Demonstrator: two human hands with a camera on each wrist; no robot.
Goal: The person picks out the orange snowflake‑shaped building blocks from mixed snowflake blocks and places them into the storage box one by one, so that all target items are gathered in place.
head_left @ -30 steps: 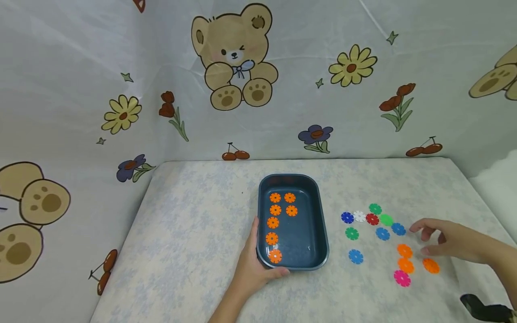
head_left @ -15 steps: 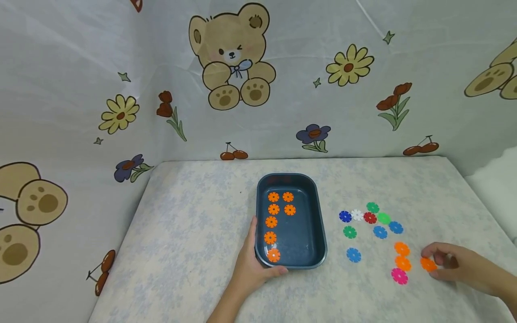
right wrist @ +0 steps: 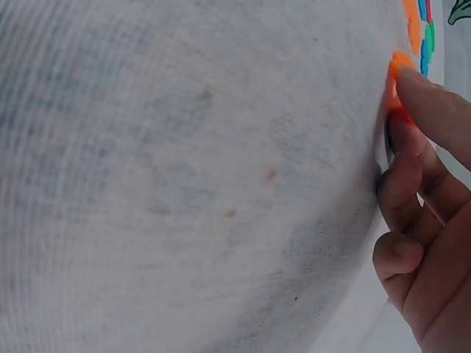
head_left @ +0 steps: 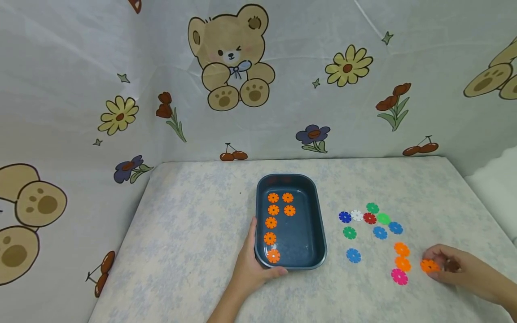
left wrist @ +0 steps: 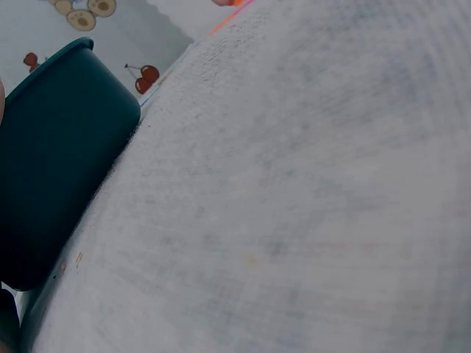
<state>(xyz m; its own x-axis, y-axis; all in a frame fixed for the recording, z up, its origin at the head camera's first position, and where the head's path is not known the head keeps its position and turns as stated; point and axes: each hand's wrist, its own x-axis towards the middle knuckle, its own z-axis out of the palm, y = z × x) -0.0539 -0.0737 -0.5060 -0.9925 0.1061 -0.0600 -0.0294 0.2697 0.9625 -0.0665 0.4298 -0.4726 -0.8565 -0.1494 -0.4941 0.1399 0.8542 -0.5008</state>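
A dark blue rectangular tray [head_left: 308, 224] stands on the table, its side wall [left wrist: 66, 147] filling the left of the left wrist view. My left hand [head_left: 251, 260] holds its near left corner, thumb along the front rim and fingers at the left side. Several orange notched plastic discs [head_left: 271, 222] lie inside, in a left column with two more beside its far end. At the right, my right hand [head_left: 464, 271] pinches another orange disc [head_left: 430, 266] between thumb and fingers. That disc [right wrist: 398, 66] is partly covered by the thumb in the right wrist view.
Left of the right hand lie two orange discs [head_left: 401, 249] and a pink disc [head_left: 399, 277]. Farther back are loose blue [head_left: 380, 233], green [head_left: 349, 233], red [head_left: 370, 218] and white discs [head_left: 357, 215]. A patterned cloth [head_left: 282, 121] rises behind the table.
My right hand has come down and toward the near side, and has taken hold of the rightmost orange disc, which is now tilted. The left hand keeps its hold on the tray.
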